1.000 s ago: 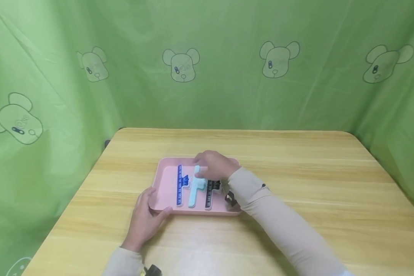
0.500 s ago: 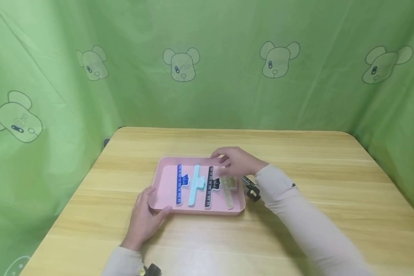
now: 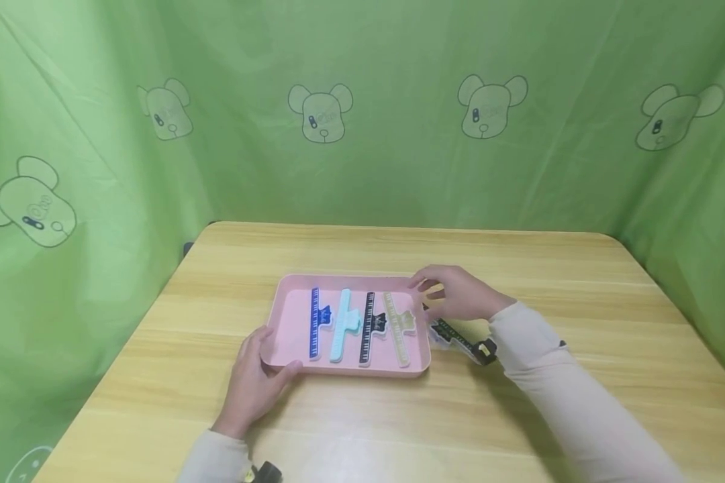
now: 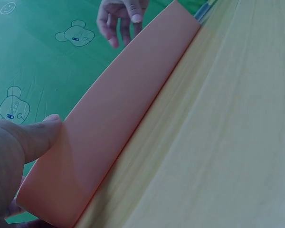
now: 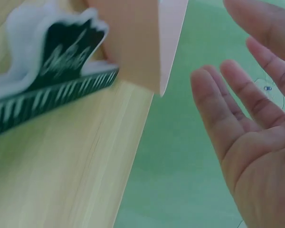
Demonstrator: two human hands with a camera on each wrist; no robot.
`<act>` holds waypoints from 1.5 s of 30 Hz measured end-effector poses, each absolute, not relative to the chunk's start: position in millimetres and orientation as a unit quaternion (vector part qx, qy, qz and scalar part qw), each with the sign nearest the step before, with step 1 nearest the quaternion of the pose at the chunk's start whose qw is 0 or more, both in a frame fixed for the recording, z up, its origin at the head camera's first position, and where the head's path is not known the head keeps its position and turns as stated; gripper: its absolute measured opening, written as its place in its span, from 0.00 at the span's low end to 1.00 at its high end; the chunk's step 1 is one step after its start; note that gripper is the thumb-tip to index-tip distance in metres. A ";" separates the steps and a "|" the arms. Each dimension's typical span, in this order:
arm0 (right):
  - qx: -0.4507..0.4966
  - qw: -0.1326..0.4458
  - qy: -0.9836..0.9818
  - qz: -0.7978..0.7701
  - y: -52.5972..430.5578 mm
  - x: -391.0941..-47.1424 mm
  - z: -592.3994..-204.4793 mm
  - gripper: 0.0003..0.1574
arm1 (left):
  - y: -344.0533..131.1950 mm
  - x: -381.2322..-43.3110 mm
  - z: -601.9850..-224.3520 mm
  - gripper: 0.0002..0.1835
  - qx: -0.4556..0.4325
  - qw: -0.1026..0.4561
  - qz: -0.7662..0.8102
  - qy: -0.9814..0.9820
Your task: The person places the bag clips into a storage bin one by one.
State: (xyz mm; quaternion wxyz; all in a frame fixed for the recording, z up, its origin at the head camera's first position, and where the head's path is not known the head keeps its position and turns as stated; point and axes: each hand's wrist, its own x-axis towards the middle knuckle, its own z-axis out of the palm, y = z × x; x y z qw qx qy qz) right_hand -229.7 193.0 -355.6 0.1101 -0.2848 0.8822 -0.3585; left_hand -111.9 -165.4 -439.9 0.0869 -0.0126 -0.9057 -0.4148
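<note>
At the front left corner of a pink tray (image 3: 286, 342), my left hand (image 3: 252, 389) grips with the thumb over the front rim and fingers along the left side. Four music clips with keyboard patterns lie side by side inside: a blue clip (image 3: 314, 332), a light turquoise clip (image 3: 340, 335), a black clip (image 3: 367, 339) and a slanted pale yellow clip (image 3: 397, 335). My right hand (image 3: 462, 295) hovers at the tray's right rim, fingers spread and holding nothing. Below it on the table, a dark green clip (image 5: 69, 59) rests beside the tray, partly hidden in the head view.
The wooden table (image 3: 519, 261) extends around the tray on all sides. A green curtain (image 3: 399, 181) with printed bear heads hangs behind and on both sides. A black wrist-worn device (image 3: 486, 351) overlaps the dark green clip's near end in the head view.
My right hand has moved right, from above the turquoise clip to the tray's right edge, uncovering the black and pale yellow clips. The left hand and tray have stayed put.
</note>
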 end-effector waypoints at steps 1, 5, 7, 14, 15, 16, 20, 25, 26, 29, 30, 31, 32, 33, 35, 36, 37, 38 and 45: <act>-0.281 0.110 0.885 -0.356 196.7 -229.1 -355.7 0.34 | -165.3 -111.9 -439.8 0.46 -0.012 0.087 -0.415 -0.906; -0.272 0.112 0.900 -0.321 213.1 -228.6 -360.3 0.29 | -165.4 -112.4 -439.5 0.46 -0.013 0.084 -0.415 -0.906; -0.270 0.114 0.909 -0.296 220.4 -228.8 -365.0 0.28 | -165.5 -112.7 -439.6 0.46 -0.014 0.083 -0.415 -0.906; -0.288 0.110 0.923 -0.229 233.6 -227.0 -381.0 0.31 | -165.9 -111.9 -437.7 0.46 -0.013 0.080 -0.412 -0.907; -0.297 0.109 0.921 -0.225 234.1 -226.6 -382.3 0.31 | -165.9 -111.8 -437.2 0.46 -0.014 0.080 -0.411 -0.908; -0.303 0.107 0.921 -0.222 234.4 -226.1 -383.4 0.32 | -165.9 -111.7 -436.6 0.46 -0.014 0.080 -0.411 -0.908; -0.327 0.102 0.916 -0.207 234.8 -226.0 -386.8 0.33 | -166.0 -112.4 -435.7 0.46 -0.013 0.078 -0.411 -0.908; -0.334 0.117 0.916 -0.190 234.0 -226.8 -390.6 0.30 | -166.1 -112.6 -435.8 0.46 -0.011 0.076 -0.413 -0.908; -0.334 0.120 0.916 -0.187 233.6 -226.7 -391.0 0.29 | -166.1 -112.5 -436.0 0.46 -0.011 0.076 -0.413 -0.907; -0.338 0.128 0.915 -0.182 232.0 -226.3 -390.9 0.28 | -166.3 -112.2 -436.8 0.46 -0.011 0.076 -0.414 -0.907; -0.340 0.129 0.914 -0.179 231.3 -226.0 -390.5 0.28 | -166.3 -112.3 -437.1 0.46 -0.011 0.076 -0.415 -0.906; -0.342 0.131 0.913 -0.178 230.5 -225.5 -390.2 0.28 | -166.3 -112.3 -437.4 0.46 -0.011 0.077 -0.415 -0.906; -0.343 0.134 0.913 -0.177 229.8 -225.2 -389.7 0.29 | -166.3 -112.3 -437.6 0.46 -0.010 0.078 -0.415 -0.906; -0.344 0.136 0.912 -0.175 229.1 -225.0 -389.3 0.29 | -166.4 -112.1 -437.7 0.46 -0.010 0.078 -0.416 -0.906; -0.346 0.139 0.912 -0.173 228.3 -224.5 -388.8 0.29 | -166.3 -111.9 -437.7 0.46 -0.010 0.079 -0.416 -0.906; -0.347 0.140 0.912 -0.171 228.1 -224.5 -388.5 0.29 | -166.3 -112.1 -437.9 0.46 -0.010 0.080 -0.416 -0.906; -0.346 0.142 0.912 -0.170 228.1 -224.3 -388.1 0.29 | -166.2 -111.8 -437.9 0.46 -0.010 0.080 -0.415 -0.906; -0.344 0.144 0.912 -0.169 228.1 -224.1 -387.6 0.29 | -166.2 -111.9 -438.0 0.46 -0.010 0.080 -0.415 -0.906; -0.327 0.121 0.923 -0.163 234.6 -224.9 -387.0 0.27 | -166.3 -112.7 -439.8 0.46 -0.009 0.082 -0.415 -0.906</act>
